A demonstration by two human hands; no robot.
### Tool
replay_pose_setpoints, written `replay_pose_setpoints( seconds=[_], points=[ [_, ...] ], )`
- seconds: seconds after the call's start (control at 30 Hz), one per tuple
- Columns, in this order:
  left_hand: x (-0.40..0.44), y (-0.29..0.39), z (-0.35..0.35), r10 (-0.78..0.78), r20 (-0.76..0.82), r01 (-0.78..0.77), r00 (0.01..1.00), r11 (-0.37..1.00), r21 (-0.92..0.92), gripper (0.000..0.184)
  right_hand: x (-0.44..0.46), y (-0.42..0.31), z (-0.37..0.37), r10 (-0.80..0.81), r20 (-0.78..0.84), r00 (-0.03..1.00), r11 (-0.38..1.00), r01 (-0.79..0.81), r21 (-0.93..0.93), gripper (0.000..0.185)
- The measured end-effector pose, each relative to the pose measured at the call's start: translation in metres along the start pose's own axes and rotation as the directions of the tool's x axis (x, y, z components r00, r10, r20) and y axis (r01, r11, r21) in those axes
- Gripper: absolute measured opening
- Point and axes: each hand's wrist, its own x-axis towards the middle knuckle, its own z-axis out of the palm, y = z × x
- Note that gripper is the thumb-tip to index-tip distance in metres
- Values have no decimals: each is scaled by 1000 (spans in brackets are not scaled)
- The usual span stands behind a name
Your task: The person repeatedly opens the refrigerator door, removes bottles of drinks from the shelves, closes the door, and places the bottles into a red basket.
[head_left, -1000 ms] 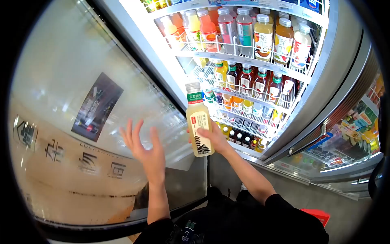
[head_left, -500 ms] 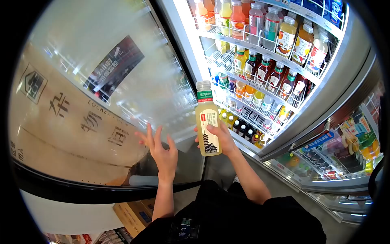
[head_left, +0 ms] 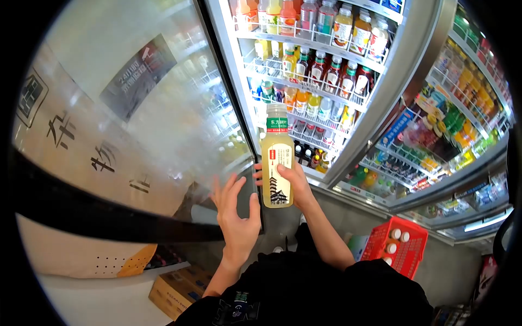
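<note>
My right hand is wrapped round a tea bottle filled with pale yellow liquid. The bottle stands upright, with a green neck band, a white cap and a pagoda drawn on its cream label. To its left, my left hand holds nothing, its fingers spread apart near the glass door. That door is swung open on the left. Beyond the bottle is the lit drinks fridge, its wire shelves lined with rows of bottles.
A red basket with several white-capped bottles stands on the floor at right. More glass-fronted fridges line the right side. Cardboard boxes sit at lower left, below the door's dark edge.
My view has turned right, so the fridge sits further left and the red basket has come into sight. The left hand has come down and closer to the bottle, which stays in my right hand.
</note>
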Motion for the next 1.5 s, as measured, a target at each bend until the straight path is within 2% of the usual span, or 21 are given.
replay_pose_setpoints(
  seconds=[0.07, 0.1, 0.13, 0.2, 0.23, 0.27, 0.33, 0.4, 0.43, 0.47, 0.53, 0.6, 0.63, 0.73, 0.8, 0.9, 1.0, 1.07, 1.1, 1.33, 1.5],
  points=[
    [-16, 3, -12, 91, 14, -87, 996, 979, -182, 38, -20, 7, 6, -37, -24, 999, 999, 37, -19, 50],
    [-22, 4, -19, 219, 0, -217, 976, 968, -126, 34, -29, 9, 8, -40, -26, 999, 998, 39, -42, 49],
    [-31, -2, -23, 225, 11, -221, 974, 966, -135, 34, -36, 13, 11, -43, -30, 999, 997, 41, -67, 49],
    [-58, -11, -28, 257, -179, -312, 950, 811, -495, 31, -52, 17, 17, -33, -47, 998, 997, 29, -75, 50],
    [-62, -14, -33, 350, -301, -457, 887, 758, -465, 29, -58, 19, 20, -46, -42, 998, 998, 44, -44, 51],
    [-66, -14, -37, 358, -414, -533, 837, 704, -469, 26, -64, 21, 23, -65, -34, 997, 998, 64, -13, 52],
    [-71, -20, -44, 319, -526, -575, 788, 687, -445, 22, -78, 21, 29, -59, -40, 997, 998, 59, -6, 56],
    [-71, -32, -46, 268, -529, -509, 805, 769, -386, 22, -90, 20, 31, -115, 16, 993, 993, 116, -26, 61],
    [-72, -36, -46, 203, -493, -396, 846, 857, -328, 26, -97, 17, 35, -125, 8, 992, 990, 125, -71, 66],
    [-70, -37, -39, 135, -487, -340, 863, 868, -363, 32, -101, 18, 33, -121, -1, 993, 990, 120, -78, 66],
    [-63, -28, -34, 52, -367, -189, 929, 918, -349, 37, -111, 19, 30, -185, 3, 983, 975, 184, -125, 68],
    [-63, -26, -21, -63, -103, -15, 993, 784, -621, 34, -122, 13, 30, -207, -41, 977, 964, 197, -179, 68],
    [-63, -20, -18, -49, -93, -21, 995, 775, -632, 34, -127, 8, 30, -229, -68, 971, 958, 212, -193, 69],
    [-62, 1, -7, -163, 213, 267, 963, 656, -706, 26, -138, -1, 16, -292, -121, 949, 942, 264, -208, 68],
    [-57, 10, 2, -131, 226, 252, 965, 689, -680, 28, -143, -7, 7, -325, -139, 936, 943, 310, -119, 67],
    [-53, 22, 20, -47, 264, 219, 963, 705, -675, 32, -149, -23, -9, -372, -161, 914, 923, 347, -164, 65],
    [-44, 35, 40, -15, 353, 252, 935, 730, -636, 36, -148, -40, -25, -408, -203, 890, 909, 374, -183, 63],
    [-38, 45, 58, 19, 391, 270, 920, 692, -669, 37, -142, -49, -37, -465, -275, 842, 886, 438, -156, 62],
    [-32, 47, 62, 21, 452, 307, 892, 706, -638, 30, -141, -56, -46, -462, -268, 846, 887, 437, -150, 60],
    [4, 81, 133, 117, 561, 332, 819, 701, -631, 28, -131, -97, -112, -527, -329, 783, 849, 501, -167, 59],
    [37, 103, 192, 243, 566, 215, 788, 753, -622, 37, -127, -124, -155, -561, -397, 727, 827, 520, -214, 59]
  ],
)
